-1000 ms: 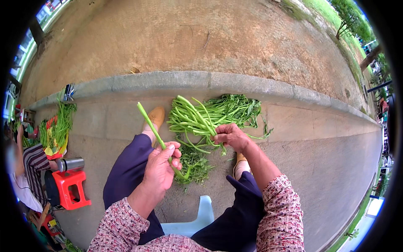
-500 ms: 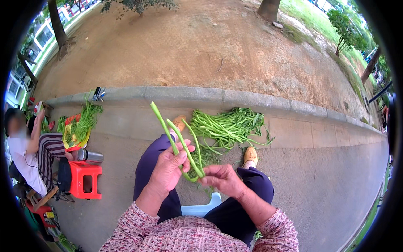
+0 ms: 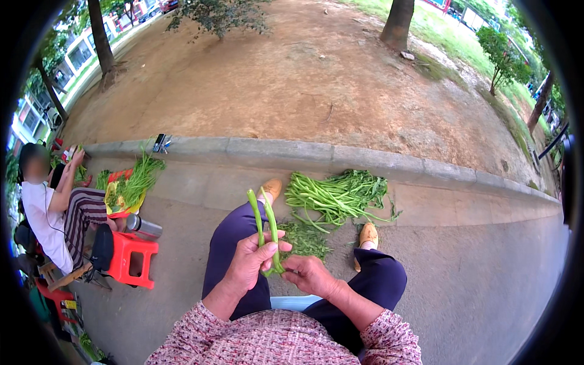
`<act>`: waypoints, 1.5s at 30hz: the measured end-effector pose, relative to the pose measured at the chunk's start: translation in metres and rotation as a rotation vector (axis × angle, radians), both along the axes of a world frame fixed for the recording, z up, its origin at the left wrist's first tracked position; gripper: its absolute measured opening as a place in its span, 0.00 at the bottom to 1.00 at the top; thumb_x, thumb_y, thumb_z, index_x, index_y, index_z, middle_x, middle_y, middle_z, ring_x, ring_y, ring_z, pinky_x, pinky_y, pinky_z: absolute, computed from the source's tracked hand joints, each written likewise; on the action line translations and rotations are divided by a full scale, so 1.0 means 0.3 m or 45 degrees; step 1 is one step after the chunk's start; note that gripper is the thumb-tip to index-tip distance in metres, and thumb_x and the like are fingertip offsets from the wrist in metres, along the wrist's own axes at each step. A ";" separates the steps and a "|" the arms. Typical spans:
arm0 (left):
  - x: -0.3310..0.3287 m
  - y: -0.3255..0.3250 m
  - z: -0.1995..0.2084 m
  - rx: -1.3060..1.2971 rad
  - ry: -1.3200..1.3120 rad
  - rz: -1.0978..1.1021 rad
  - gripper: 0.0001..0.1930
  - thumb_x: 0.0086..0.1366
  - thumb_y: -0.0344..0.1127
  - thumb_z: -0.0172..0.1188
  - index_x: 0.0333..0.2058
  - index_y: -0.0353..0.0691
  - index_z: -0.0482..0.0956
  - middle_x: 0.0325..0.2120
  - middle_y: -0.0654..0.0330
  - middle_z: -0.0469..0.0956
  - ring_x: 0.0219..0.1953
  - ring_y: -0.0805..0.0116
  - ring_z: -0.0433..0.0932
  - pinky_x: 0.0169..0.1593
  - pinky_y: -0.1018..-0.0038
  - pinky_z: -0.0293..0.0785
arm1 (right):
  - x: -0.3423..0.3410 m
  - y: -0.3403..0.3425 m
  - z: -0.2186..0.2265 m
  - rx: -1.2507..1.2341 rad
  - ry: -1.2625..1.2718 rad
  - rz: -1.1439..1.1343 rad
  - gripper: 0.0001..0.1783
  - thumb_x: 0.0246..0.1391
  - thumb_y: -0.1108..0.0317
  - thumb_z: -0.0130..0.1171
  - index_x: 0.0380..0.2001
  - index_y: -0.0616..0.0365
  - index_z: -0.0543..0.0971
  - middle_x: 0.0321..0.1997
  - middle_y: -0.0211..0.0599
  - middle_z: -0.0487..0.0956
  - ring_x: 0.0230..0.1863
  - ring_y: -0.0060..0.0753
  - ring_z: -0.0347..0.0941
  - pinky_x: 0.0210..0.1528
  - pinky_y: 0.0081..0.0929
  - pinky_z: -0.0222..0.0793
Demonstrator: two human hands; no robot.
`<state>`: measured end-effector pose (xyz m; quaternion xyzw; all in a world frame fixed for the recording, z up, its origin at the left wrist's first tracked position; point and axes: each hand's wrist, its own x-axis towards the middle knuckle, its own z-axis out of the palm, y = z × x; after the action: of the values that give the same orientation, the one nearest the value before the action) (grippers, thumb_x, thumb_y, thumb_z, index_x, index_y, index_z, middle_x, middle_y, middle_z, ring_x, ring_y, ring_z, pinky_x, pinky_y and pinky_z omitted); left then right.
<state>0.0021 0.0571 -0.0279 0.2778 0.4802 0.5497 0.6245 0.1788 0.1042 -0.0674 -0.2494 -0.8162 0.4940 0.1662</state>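
Observation:
My left hand is closed around long green vegetable stems, thumb pressed over them, their tops rising above the fingers. At the stems' lower end, my right hand pinches with thumb and fingertips, close beside the left. What exactly sits between those right fingertips is partly hidden. On the ground beyond my hands lies a heap of stems, with dark leaves bunched at its right end. Loose leaves and trimmings are scattered between the heap and my hands.
My feet in tan shoes flank the trimmings. A pale blue stool shows beneath me. To the left are a red stool, a metal flask, more greens and a seated person. A concrete curb runs across.
The stems stood as three long strands with a bend at the bottom; now two shorter upright lengths show. My right hand remains at their lower end. The whole view has shifted slightly.

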 end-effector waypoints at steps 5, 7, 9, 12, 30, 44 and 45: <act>-0.025 0.001 -0.015 0.011 0.074 -0.008 0.13 0.65 0.32 0.54 0.46 0.33 0.75 0.26 0.60 0.78 0.18 0.84 0.63 0.23 0.88 0.60 | -0.015 0.137 0.013 -0.331 0.111 0.299 0.20 0.51 0.64 0.61 0.47 0.58 0.75 0.37 0.40 0.78 0.38 0.40 0.76 0.40 0.32 0.70; -0.012 0.015 -0.013 -0.010 0.052 -0.035 0.13 0.64 0.32 0.55 0.45 0.33 0.75 0.25 0.61 0.77 0.18 0.84 0.62 0.22 0.88 0.59 | 0.008 0.201 -0.017 -0.673 0.306 0.119 0.23 0.52 0.61 0.61 0.50 0.62 0.73 0.41 0.38 0.78 0.41 0.34 0.75 0.44 0.30 0.69; -0.002 0.016 -0.025 -0.020 0.117 -0.080 0.13 0.64 0.33 0.55 0.44 0.33 0.76 0.24 0.62 0.77 0.18 0.84 0.63 0.22 0.87 0.58 | 0.018 0.246 -0.024 -0.926 0.479 -0.009 0.26 0.53 0.60 0.61 0.52 0.64 0.72 0.44 0.36 0.77 0.43 0.29 0.74 0.47 0.29 0.68; 0.025 0.023 -0.028 -0.079 0.174 -0.121 0.12 0.63 0.33 0.56 0.43 0.34 0.77 0.23 0.63 0.77 0.18 0.84 0.63 0.22 0.87 0.57 | 0.028 0.273 -0.015 -1.113 0.672 -0.021 0.27 0.54 0.60 0.60 0.53 0.65 0.70 0.45 0.35 0.77 0.44 0.25 0.72 0.49 0.27 0.67; 0.062 0.106 0.093 0.167 0.605 0.051 0.07 0.61 0.30 0.59 0.35 0.33 0.80 0.24 0.66 0.75 0.18 0.85 0.64 0.21 0.85 0.59 | 0.065 0.254 -0.014 -1.067 0.643 0.216 0.07 0.53 0.70 0.60 0.34 0.61 0.79 0.32 0.29 0.79 0.36 0.19 0.72 0.43 0.20 0.66; 0.044 0.104 0.037 0.271 1.216 -0.087 0.01 0.58 0.23 0.59 0.27 0.33 0.78 0.20 0.67 0.73 0.18 0.86 0.64 0.20 0.86 0.57 | 0.097 0.247 -0.008 -0.769 0.534 0.040 0.08 0.54 0.71 0.59 0.36 0.63 0.80 0.28 0.23 0.78 0.30 0.12 0.69 0.34 0.16 0.66; 0.039 0.106 0.030 0.304 1.312 -0.086 0.02 0.58 0.24 0.59 0.27 0.34 0.77 0.20 0.67 0.72 0.18 0.86 0.64 0.20 0.86 0.57 | 0.097 0.247 -0.004 -0.736 0.525 0.023 0.08 0.54 0.71 0.59 0.36 0.63 0.80 0.28 0.23 0.78 0.29 0.12 0.69 0.33 0.15 0.66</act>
<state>0.0137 0.0887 -0.0189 0.5965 0.6497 0.3722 0.2890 0.2078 0.1784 -0.0686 -0.1739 -0.5940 0.7460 0.2456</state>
